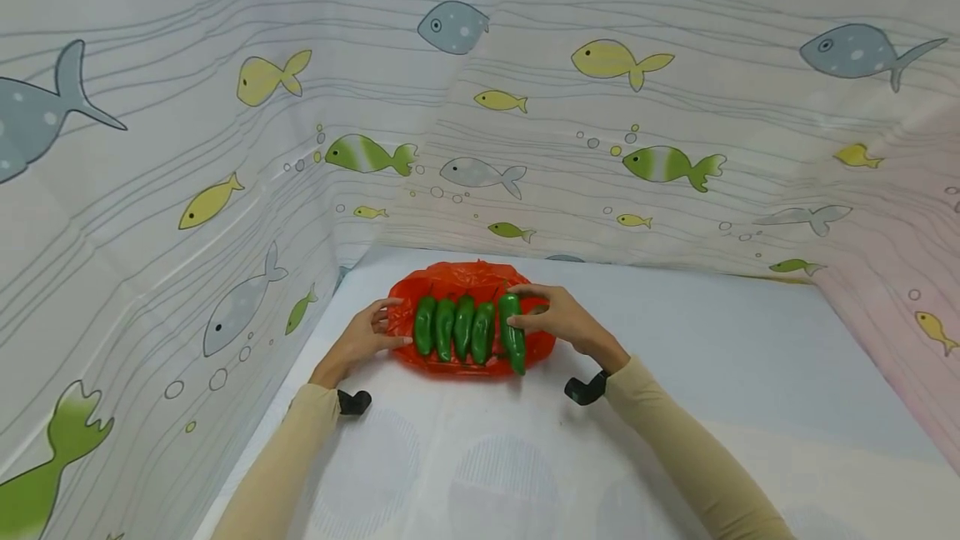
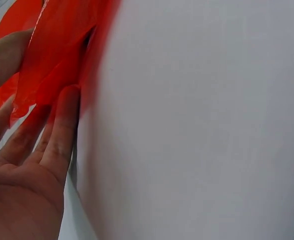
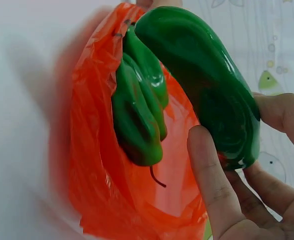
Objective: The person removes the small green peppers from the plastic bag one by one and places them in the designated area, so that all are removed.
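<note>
Several long green peppers (image 1: 464,327) lie side by side in an open red plastic bag (image 1: 465,272). My right hand (image 1: 558,319) pinches one green pepper (image 1: 513,332) between thumb and fingers at the bag's right side. The right wrist view shows this glossy pepper (image 3: 202,75) raised over the bag, its lower end between the fingertips. My left hand (image 1: 363,338) is at the left rim, holding the bag's edge. In the left wrist view the red film (image 2: 62,45) passes between its thumb and fingers, partly covering them.
A pale cloth covers the table (image 1: 487,457). Fish-printed sheeting (image 1: 562,123) rises behind and on both sides, with the left wall close to the left arm. Black wrist mounts (image 1: 585,390) stick out inward from both sleeves.
</note>
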### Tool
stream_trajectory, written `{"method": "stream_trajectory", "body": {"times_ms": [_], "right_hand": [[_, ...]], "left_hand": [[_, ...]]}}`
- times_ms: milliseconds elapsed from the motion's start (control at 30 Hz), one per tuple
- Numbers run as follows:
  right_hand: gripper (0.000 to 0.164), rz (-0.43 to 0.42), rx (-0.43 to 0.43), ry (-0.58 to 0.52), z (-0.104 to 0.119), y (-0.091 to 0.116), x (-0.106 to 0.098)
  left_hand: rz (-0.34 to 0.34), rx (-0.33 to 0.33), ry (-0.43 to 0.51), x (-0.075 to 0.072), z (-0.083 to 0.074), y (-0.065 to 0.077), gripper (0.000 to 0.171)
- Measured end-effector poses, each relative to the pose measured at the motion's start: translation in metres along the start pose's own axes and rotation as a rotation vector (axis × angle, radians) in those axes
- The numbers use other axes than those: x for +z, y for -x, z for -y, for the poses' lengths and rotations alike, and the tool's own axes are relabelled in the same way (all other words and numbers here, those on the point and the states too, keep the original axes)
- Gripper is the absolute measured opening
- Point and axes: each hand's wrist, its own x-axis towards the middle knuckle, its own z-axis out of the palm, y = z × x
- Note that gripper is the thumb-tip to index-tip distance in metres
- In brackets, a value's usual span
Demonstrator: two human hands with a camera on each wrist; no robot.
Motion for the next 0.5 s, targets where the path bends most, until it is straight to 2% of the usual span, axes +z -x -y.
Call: {"method": "stream_trajectory", "body": {"times_ms": [233,500], "right_hand": [[0.06,-0.052,-0.014,0.021,-0.001,0.007,-0.009],[0.063,-0.086,-0.011,0.02,-0.004,0.012,-0.021]], "left_hand": [[-0.018,-0.015,-0.025,0.0,0.002,0.0,0.076],[-0.007,-0.021,-0.012,0.0,0.003,0.002,0.077]]}}
